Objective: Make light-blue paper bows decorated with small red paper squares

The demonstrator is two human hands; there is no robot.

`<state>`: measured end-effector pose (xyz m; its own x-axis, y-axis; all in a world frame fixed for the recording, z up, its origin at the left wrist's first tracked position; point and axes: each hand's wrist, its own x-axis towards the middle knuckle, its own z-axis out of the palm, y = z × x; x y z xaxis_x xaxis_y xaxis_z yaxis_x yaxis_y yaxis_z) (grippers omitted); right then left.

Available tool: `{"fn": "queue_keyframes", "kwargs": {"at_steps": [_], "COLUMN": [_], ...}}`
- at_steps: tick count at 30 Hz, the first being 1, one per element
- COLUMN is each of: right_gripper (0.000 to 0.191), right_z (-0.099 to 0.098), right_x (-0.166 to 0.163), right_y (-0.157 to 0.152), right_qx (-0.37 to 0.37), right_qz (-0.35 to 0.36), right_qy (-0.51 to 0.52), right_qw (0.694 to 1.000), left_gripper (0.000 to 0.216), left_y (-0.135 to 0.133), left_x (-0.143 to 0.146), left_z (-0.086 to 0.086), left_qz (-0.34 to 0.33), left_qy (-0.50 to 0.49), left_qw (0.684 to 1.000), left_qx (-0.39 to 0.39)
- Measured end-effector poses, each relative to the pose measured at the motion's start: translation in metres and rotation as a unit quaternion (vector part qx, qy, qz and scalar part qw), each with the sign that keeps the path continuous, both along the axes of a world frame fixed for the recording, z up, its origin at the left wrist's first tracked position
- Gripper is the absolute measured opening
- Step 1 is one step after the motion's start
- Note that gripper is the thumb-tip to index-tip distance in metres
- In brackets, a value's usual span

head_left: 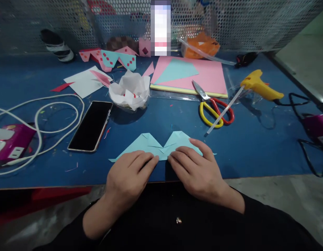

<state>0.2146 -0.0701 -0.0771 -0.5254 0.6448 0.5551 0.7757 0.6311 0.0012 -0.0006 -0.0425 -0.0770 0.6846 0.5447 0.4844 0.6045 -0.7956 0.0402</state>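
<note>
A light blue folded paper [153, 143] with two peaked flaps lies on the blue table [255, 146] near its front edge. My left hand [128, 176] rests on the paper's lower left part, fingers stretched flat and pointing right. My right hand [195, 167] lies on the lower right part, fingers flat and pointing left. The fingertips of both hands nearly meet at the paper's middle crease. Neither hand grips anything.
A black phone [91, 125] lies left of the paper beside a white cable [46, 118]. Scissors [212, 106] with red and yellow handles, a yellow glue gun [260, 87], a pink paper stack [200, 78], crumpled white paper [130, 90] and folded pink-blue pieces [111, 59] sit farther back.
</note>
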Motion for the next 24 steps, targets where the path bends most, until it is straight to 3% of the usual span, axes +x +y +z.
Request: {"fn": "queue_keyframes", "kwargs": {"at_steps": [7,17,24], "right_gripper": [0.021,0.015,0.011], "right_z": [0.002,-0.001,-0.001], "right_x": [0.003,0.005,0.001], "right_y": [0.005,0.006,0.013], "right_qx": [-0.023,-0.127,-0.165], "right_qz": [-0.037,-0.058,-0.065], "right_qy": [0.009,0.059,0.078], "right_qw": [0.999,0.989,0.981], "left_gripper": [0.013,0.01,0.013], "left_y": [0.005,0.005,0.005], "left_x": [0.01,0.016,0.013], "left_z": [0.003,0.004,0.004], "left_qz": [-0.001,0.009,0.026], "left_qy": [-0.004,-0.026,-0.037], "left_qw": [1.0,0.999,0.992], "left_qx": [-0.019,-0.042,-0.117]}}
